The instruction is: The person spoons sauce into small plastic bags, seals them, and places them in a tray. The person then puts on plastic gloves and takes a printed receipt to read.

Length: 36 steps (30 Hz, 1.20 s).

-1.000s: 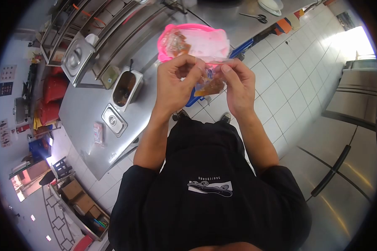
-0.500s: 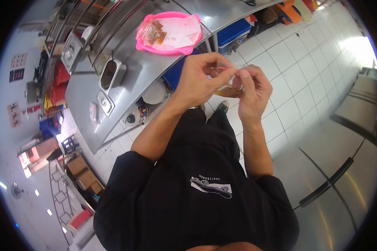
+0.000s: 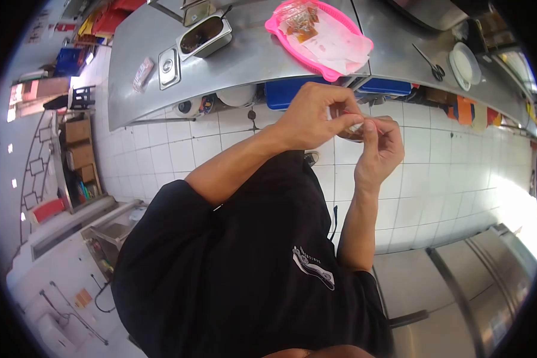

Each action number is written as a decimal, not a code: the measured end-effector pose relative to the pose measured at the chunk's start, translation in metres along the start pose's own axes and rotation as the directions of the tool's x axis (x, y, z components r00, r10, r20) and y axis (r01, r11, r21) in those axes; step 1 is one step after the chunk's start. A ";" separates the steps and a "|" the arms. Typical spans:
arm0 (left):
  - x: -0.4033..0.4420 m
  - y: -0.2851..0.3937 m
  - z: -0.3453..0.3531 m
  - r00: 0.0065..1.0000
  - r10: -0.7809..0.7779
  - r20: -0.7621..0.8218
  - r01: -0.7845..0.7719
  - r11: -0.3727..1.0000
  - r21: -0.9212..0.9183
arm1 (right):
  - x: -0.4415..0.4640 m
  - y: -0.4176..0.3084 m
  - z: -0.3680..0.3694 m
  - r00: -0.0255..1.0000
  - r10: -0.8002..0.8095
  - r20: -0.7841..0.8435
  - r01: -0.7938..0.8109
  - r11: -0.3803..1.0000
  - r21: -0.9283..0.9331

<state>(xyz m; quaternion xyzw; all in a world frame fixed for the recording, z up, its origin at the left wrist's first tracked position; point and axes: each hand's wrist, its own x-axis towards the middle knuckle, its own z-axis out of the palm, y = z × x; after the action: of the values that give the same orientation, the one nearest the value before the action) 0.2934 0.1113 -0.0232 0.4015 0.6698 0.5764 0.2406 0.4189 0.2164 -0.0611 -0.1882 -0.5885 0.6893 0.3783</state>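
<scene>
My left hand and my right hand meet in front of my body, fingertips pinched together at the neck of a small clear plastic bag. Brown contents show in the bag, which hangs below the fingers and is mostly covered by them. A thin bit of red shows by the left fingers; its kind is hard to make out. Beyond the hands, a pink plastic basket stands on the steel counter. White paper lines it, and clear packets with brown contents lie at one end.
On the counter are a steel container with dark contents, a steel lid, a small wrapped packet, scissors and a white bowl. Blue boxes sit underneath. Steel cabinet doors stand behind me at right.
My view has turned, so the basket and counter sit further right and the scissors show. Both hands stay together at the bag, now hiding more of it; less of the red strand shows.
</scene>
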 end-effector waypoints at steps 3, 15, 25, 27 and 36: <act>0.008 -0.010 -0.028 0.991 -0.126 -0.053 0.124 0.991 -0.053 | 0.030 0.018 0.010 0.994 -0.015 0.105 0.016 1.000 -0.005; 0.071 -0.083 -0.076 0.934 -0.304 -0.185 0.250 0.931 -0.266 | 0.146 0.067 0.041 0.922 0.240 0.303 -0.192 0.965 -0.179; 0.117 -0.112 -0.065 0.954 -0.107 -0.280 0.190 0.938 0.289 | 0.201 0.081 0.018 0.959 0.013 0.283 0.084 0.941 -0.327; 0.126 -0.119 -0.057 0.908 -0.168 -0.383 0.312 0.882 0.354 | 0.211 0.082 -0.019 0.964 0.012 0.267 0.082 0.938 -0.338; 0.135 -0.147 -0.044 0.725 0.393 -0.566 0.457 0.341 0.821 | 0.209 0.057 -0.251 0.997 0.003 -0.080 -0.023 0.970 -0.240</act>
<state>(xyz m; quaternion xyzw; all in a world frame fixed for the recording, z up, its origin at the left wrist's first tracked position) 0.1450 0.1945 -0.1362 0.2030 0.9177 0.1801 -0.2900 0.4442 0.5383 -0.1362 -0.2636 -0.6513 0.6072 0.3710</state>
